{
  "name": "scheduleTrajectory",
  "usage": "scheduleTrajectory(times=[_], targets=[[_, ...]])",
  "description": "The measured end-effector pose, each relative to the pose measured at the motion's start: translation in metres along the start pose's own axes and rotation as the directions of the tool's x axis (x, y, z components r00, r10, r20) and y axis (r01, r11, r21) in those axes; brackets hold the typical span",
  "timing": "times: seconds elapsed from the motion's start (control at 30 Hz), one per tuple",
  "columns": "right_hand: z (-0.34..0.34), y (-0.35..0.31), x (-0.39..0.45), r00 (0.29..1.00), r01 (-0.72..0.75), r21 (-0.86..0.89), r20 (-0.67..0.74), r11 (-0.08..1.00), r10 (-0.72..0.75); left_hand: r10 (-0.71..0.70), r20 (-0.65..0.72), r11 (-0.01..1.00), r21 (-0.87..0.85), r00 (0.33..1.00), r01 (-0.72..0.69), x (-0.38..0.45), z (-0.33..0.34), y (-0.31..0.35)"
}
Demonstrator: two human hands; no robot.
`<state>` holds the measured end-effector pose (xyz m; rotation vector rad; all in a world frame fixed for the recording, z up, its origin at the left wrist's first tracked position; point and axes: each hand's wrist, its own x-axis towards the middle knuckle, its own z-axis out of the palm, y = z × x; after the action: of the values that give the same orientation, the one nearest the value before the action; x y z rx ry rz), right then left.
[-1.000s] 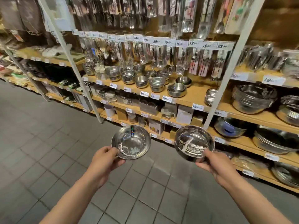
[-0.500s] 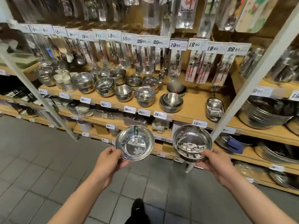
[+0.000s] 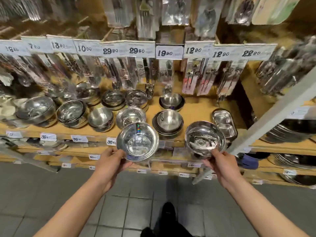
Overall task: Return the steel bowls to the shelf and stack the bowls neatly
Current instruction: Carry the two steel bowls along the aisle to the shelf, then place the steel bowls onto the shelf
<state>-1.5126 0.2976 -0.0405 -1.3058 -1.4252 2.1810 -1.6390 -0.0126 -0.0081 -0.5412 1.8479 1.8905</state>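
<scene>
Wooden shop shelf (image 3: 196, 106), steel bowl stacks beyond hands. Left hand (image 3: 109, 161) grips stickered bowl (image 3: 137, 141) below matching stack (image 3: 130, 116); right hand (image 3: 222, 165) grips second bowl (image 3: 204, 138), beside nested bowl stack (image 3: 168, 123).

Hanging price tags (image 3: 169, 52) read 13.90, 10.00, 29.90, 29.90, 19.90, 12.00, 12.00, 22.00.

Both forearms are bare, no sleeves showing; below them are dark trousers (image 3: 171, 230) and a black shoe (image 3: 168, 212).
</scene>
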Motion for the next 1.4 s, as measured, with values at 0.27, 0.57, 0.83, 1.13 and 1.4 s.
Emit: scheduleTrajectory(times=[0.27,0.57,0.83,1.13,1.4], targets=[[0.01,-0.009,0.059,0.999,-0.036,0.0,-0.007,0.999,0.036,-0.008,-0.013,1.0,-0.011,1.0,0.008,0.043,0.041,0.018],[0.024,-0.012,0.095,0.995,-0.085,-0.014,-0.049,0.996,0.084,-0.019,-0.023,0.998,-0.055,1.0,0.018,0.052,0.049,0.029],[0.032,-0.007,0.109,0.989,-0.11,0.021,-0.1,0.994,0.112,-0.022,-0.052,0.996,-0.088,0.998,0.017,0.059,0.037,0.035],[0.042,0.0,0.12,0.968,-0.184,0.0,-0.174,0.983,0.181,-0.029,-0.046,0.993,-0.114,0.999,0.024,0.068,0.01,0.041],[0.063,0.014,0.061,0.922,-0.047,-0.466,-0.361,0.883,-0.141,-0.023,-0.056,0.985,-0.17,0.998,0.013,0.084,-0.036,0.067]])
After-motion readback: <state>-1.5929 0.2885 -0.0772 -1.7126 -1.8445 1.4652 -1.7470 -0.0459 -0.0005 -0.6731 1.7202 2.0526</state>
